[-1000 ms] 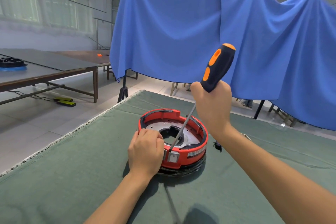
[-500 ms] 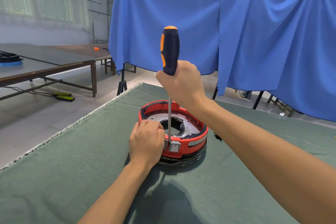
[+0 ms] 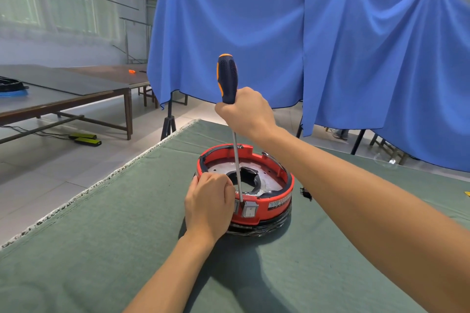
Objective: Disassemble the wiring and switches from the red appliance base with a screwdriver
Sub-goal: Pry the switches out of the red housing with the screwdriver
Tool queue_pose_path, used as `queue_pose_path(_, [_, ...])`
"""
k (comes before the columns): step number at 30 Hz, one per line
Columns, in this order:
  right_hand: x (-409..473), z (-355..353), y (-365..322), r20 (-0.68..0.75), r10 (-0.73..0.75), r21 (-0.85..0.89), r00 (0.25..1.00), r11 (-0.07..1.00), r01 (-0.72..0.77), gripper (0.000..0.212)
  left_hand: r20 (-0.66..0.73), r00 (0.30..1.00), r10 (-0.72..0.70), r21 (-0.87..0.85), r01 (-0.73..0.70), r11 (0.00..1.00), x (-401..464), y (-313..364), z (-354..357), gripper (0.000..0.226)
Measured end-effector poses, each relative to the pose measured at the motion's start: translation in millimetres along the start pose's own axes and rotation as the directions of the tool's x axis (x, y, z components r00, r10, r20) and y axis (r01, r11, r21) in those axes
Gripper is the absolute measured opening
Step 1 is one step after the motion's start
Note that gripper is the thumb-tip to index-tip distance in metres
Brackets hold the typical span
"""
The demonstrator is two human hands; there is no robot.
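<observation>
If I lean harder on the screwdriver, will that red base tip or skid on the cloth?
Probably not tip: the red base is a low, wide ring sitting flat. Skidding seems unlikely too, since the left hand grips its rim and the green cloth looks grippy. The screwdriver, held by the right hand, stands nearly upright, so force goes mostly downward.

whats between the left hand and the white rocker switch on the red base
In the head view, the screwdriver tip comes down between the left hand and the white switch on the red base.
</observation>
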State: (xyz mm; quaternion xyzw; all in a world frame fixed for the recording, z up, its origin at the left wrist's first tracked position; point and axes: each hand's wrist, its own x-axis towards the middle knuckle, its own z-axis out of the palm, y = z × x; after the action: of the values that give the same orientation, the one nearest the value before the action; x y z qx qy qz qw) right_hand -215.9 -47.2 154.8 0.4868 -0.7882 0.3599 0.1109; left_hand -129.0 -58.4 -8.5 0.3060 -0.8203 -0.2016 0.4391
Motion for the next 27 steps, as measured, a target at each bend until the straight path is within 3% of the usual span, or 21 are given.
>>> queue_pose_path(3, [-4.1,-9.0,10.3,-0.031,0.051,0.051,0.998,0.997,-0.049,0.031,-0.03,0.999,-0.011,-0.023,0.011,1.0,-1.2,1.5,-0.6,0.023])
queue_pose_path(7, [-12.7,-33.0,22.4,-0.207,0.08,0.22,0.975,0.975,-0.033,0.031,-0.034,0.999,-0.027,-0.054,0.025,0.998,2.7,2.4,1.3,0.02])
queue_pose_path(11, [-24.8,-57.4,34.0,-0.355,0.055,0.199,0.933,0.98,0.018,0.036,-0.041,0.999,-0.014,-0.064,0.011,0.998,0.9,1.0,2.6,0.02])
queue_pose_path(27, [-51.1,-58.1,46.1,-0.436,0.039,0.293,0.899,0.951,0.101,0.028,0.004,0.996,0.086,0.037,-0.086,0.996,-3.0,1.3,5.2,0.044])
